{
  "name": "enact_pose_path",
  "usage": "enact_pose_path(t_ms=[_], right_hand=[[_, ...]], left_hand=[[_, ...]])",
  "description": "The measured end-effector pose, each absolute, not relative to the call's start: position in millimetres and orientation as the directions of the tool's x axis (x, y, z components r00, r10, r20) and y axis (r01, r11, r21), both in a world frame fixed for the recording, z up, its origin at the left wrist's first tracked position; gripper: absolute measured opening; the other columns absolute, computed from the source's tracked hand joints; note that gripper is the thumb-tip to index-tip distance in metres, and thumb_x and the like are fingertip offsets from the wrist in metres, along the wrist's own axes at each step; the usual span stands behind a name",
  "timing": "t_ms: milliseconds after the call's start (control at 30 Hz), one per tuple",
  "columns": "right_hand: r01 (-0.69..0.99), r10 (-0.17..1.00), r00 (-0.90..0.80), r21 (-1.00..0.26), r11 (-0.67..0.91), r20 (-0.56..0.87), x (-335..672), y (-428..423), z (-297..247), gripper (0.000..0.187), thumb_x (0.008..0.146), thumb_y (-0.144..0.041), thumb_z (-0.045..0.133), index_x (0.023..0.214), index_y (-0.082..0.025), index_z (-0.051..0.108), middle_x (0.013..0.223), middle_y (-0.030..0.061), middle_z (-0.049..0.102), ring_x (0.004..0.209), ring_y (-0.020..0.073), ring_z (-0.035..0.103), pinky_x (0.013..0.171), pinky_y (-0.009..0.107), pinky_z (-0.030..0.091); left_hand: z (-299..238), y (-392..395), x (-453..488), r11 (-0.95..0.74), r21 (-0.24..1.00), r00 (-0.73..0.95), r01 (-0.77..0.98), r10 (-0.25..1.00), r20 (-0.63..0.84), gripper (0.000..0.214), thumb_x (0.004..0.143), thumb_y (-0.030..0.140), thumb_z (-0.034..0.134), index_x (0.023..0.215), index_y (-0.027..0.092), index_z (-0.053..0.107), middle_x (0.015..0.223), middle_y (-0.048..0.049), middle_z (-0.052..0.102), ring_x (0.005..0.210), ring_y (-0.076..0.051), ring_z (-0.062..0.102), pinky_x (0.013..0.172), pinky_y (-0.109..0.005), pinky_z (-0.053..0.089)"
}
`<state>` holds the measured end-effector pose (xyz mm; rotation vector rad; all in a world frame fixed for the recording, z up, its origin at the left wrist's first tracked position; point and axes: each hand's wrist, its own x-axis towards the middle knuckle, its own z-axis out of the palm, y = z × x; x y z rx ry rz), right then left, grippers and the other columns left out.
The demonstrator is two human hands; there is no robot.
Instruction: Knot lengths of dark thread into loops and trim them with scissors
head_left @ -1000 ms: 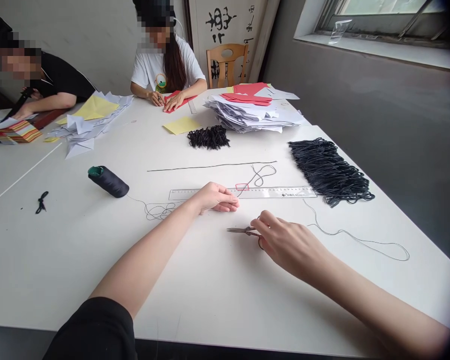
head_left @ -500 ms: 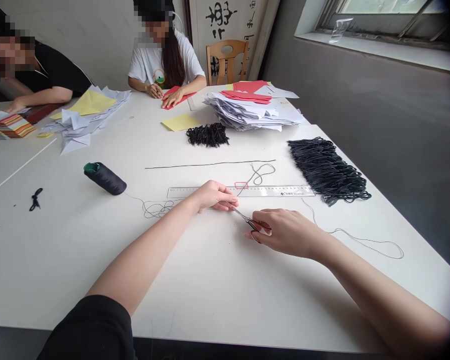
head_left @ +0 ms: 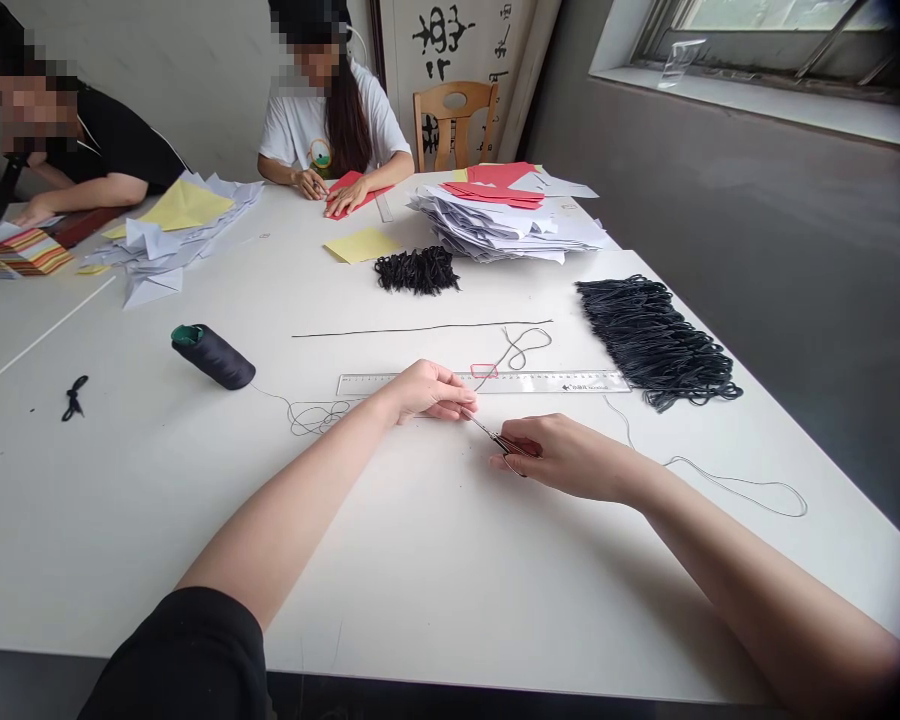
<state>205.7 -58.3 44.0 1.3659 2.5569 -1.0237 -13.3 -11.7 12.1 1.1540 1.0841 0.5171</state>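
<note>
Right hand [head_left: 562,460] closed around the handles of small steel scissors [head_left: 499,438], blades pointing up and left. Blade tips reach the fingertips [head_left: 466,404] of the left hand [head_left: 426,392]. Left hand is curled with its fingers drawn together, lying across the lower edge of a long ruler [head_left: 484,383]. Whether those fingers pinch a strand cannot be determined; anything held there is too fine to tell.

Fine dark thread [head_left: 315,419] lies in a loose tangle left of the hand, running from a black thread spool [head_left: 212,356] with a green end. Further cord lies on the tabletop [head_left: 450,560]: a loose loop [head_left: 735,484] right of the right hand, a straight length [head_left: 420,329] above the ruler, and a small curled piece [head_left: 514,348] touching the ruler's upper side.

Bundled black loops [head_left: 654,345] sit near the tabletop's right edge, well clear of both hands. Broad bare surface extends from the forearms to the near edge, leaving open room there. Right forearm crosses the near right corner. Ruler bounds the working space directly above the hands.
</note>
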Motion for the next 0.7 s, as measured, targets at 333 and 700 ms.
enact_pose_path(t_ms=[333,700], right_hand=[[0.791,0.723,-0.58,-0.472,0.389,-0.376,209,-61,45,0.035,0.089,-0.043,0.044,0.065,-0.02,0.032,0.061,-0.0021,0.044,0.052,0.012,0.034,0.05,0.026,0.028],[0.732,0.675,-0.647,-0.535,0.42,-0.355,221,-67,52,0.013,0.077,-0.029,0.057,0.086,-0.022,0.052,0.089,0.002,0.061,0.072,0.0161,0.054,0.059,0.026,0.039]], left_hand=[[13,-12,-13,0.37,0.908,0.421,0.195,0.805,-0.419,0.025,0.067,0.035,0.08,0.075,0.012,0.072,0.086,-0.0104,0.073,0.08,-0.016,0.069,0.073,-0.023,0.055],[21,-17,-9,0.333,0.907,0.424,0.257,0.805,-0.415,0.027,0.069,0.039,0.076,0.078,0.014,0.072,0.094,-0.0104,0.073,0.085,-0.017,0.069,0.075,-0.025,0.053]])
